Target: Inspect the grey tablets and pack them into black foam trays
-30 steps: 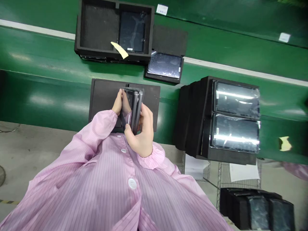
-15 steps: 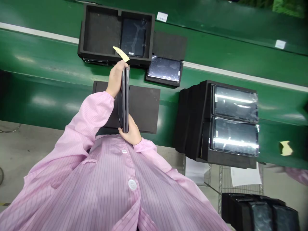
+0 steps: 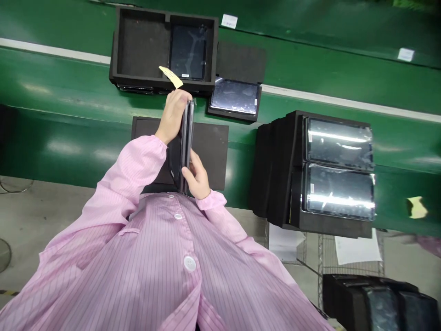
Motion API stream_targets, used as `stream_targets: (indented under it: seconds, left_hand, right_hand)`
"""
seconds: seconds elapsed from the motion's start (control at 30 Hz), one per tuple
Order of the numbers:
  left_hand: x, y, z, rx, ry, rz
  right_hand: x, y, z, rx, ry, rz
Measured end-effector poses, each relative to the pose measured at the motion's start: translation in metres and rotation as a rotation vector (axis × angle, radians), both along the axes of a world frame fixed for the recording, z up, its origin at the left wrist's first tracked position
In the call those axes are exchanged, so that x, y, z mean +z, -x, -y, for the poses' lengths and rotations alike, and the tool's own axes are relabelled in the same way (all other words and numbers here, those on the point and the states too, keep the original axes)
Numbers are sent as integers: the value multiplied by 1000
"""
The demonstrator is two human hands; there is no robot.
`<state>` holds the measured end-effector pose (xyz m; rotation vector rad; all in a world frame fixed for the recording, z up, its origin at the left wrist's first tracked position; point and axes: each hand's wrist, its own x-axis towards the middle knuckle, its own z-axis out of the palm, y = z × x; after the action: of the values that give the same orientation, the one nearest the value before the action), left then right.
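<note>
Two dark tablets are held together on edge, upright over a black foam pad. My left hand is closed round their far end, thumb and fingers wrapped over the top. Near my chest, my right hand pinches their near end, its fingers lying along the right side. Both sleeves are pink striped.
A black foam tray on the green conveyor holds one tablet, with a yellow tag on its rim. Another tablet lies beside it. A foam stack with two wrapped tablets stands right. Someone's sleeve shows far right.
The tablets went from tilted in both hands to upright on edge. My left hand moved to their far end; my right hand slid to the near end and shifted its fingers.
</note>
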<state>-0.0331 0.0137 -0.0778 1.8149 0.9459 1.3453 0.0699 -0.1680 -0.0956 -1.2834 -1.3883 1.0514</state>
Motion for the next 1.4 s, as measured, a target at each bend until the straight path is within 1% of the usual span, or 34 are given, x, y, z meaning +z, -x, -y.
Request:
stream_targets:
  seconds: [0.1, 0.17, 0.27, 0.37, 0.47, 0.57, 0.73, 0.87, 0.97, 1.07, 1.17, 1.27, 1.4]
  left_hand:
    - [15, -3, 19, -36, -29, -60]
    - [20, -3, 29, -44, -34, -78]
    - [18, -1, 34, -61, -54, -93]
    - [10, 5, 29, -109, -101, -118]
    - [4, 14, 22, -187, -161, -165]
    - [5, 22, 20, -243, -169, -198]
    - [11, 30, 27, -276, -140, -213]
    - [13, 32, 32, -277, -136, -220]
    - [15, 32, 35, -276, -145, -203]
    - [16, 30, 38, -280, -152, -179]
    - [15, 29, 39, -264, -151, -136]
    - [11, 28, 39, -211, -115, -94]
    - [8, 29, 40, -174, -84, -50]
  right_hand:
    - [9, -2, -17, -53, -26, -105]
    - [15, -4, -28, -64, -40, -161]
    - [21, -7, -41, -83, -8, -206]
    - [24, -10, -52, -109, 50, -221]
    - [28, -9, -58, -123, 93, -225]
    - [38, -5, -59, -164, 128, -255]
    - [55, 1, -55, -230, 166, -334]
    - [58, 5, -54, -276, 156, -390]
    - [60, 9, -53, -291, 157, -405]
    - [65, 12, -53, -339, 171, -411]
    - [72, 15, -54, -392, 179, -398]
    - [77, 17, -57, -385, 170, -397]
    - [76, 17, -62, -364, 173, -366]
